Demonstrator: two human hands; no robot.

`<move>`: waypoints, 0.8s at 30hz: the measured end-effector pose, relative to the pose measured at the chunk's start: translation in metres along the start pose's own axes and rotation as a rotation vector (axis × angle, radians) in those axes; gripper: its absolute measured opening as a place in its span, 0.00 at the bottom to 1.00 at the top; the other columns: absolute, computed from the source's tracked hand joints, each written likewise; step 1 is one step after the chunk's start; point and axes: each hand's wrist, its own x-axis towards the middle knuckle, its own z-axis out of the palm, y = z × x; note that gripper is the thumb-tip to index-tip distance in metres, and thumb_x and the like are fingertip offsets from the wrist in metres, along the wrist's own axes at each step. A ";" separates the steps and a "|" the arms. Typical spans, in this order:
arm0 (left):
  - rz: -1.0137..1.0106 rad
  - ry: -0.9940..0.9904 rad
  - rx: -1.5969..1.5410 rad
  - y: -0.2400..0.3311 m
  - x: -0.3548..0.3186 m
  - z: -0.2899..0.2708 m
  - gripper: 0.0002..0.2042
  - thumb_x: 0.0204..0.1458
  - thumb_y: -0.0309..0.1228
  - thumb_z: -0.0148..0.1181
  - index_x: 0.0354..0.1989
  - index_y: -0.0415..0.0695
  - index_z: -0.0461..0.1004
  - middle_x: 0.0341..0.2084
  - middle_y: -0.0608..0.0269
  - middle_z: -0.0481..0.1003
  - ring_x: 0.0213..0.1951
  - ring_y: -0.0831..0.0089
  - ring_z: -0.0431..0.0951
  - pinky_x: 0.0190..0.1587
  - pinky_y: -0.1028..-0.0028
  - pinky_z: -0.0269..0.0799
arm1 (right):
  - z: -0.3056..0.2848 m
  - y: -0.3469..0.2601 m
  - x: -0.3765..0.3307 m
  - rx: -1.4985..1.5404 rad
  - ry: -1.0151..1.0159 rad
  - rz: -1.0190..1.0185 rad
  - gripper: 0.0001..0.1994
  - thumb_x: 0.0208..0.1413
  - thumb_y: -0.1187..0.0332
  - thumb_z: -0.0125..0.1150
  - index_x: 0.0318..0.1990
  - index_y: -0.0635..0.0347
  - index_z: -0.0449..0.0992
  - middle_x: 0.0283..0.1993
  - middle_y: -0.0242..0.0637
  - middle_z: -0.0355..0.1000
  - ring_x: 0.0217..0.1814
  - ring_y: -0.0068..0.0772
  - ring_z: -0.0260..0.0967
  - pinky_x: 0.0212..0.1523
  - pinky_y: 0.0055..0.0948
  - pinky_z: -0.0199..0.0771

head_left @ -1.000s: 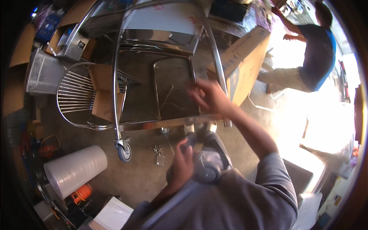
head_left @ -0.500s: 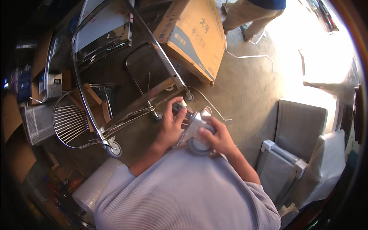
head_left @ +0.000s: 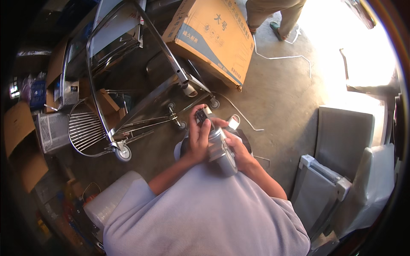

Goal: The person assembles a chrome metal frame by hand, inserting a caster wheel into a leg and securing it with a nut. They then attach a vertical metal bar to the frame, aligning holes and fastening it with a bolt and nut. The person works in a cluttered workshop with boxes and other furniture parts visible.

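Observation:
In front of my chest I hold a swivel caster (head_left: 223,157) with a grey wheel and a shiny metal fork. My right hand (head_left: 241,154) is closed round the side of its wheel and fork. My left hand (head_left: 198,138) grips a dark rectangular block (head_left: 200,116) at the caster's upper end, the thumb lying along it. How block and caster join is partly hidden by fingers. Ahead to the left stands a chrome tube trolley frame (head_left: 164,47), with a fitted caster (head_left: 123,152) at its near corner and others farther off.
A large orange-brown carton (head_left: 218,38) stands beyond the frame. Another person's legs (head_left: 273,15) are at the far edge. A bent white rod (head_left: 282,59) lies on the floor. Wrapped panels (head_left: 341,136) lean at right; a bubble-wrap roll (head_left: 113,198) lies at left.
The caster has turned in my hands, so its wheel shows more edge-on. My right hand has shifted inward and lower on it. The view has swung slightly.

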 end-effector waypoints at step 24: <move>0.055 0.200 0.517 0.010 -0.017 -0.008 0.25 0.64 0.33 0.64 0.65 0.37 0.67 0.54 0.41 0.80 0.57 0.53 0.81 0.60 0.60 0.76 | 0.037 -0.059 0.008 -0.606 0.138 0.086 0.24 0.70 0.63 0.55 0.69 0.65 0.69 0.51 0.42 0.78 0.51 0.29 0.77 0.53 0.31 0.76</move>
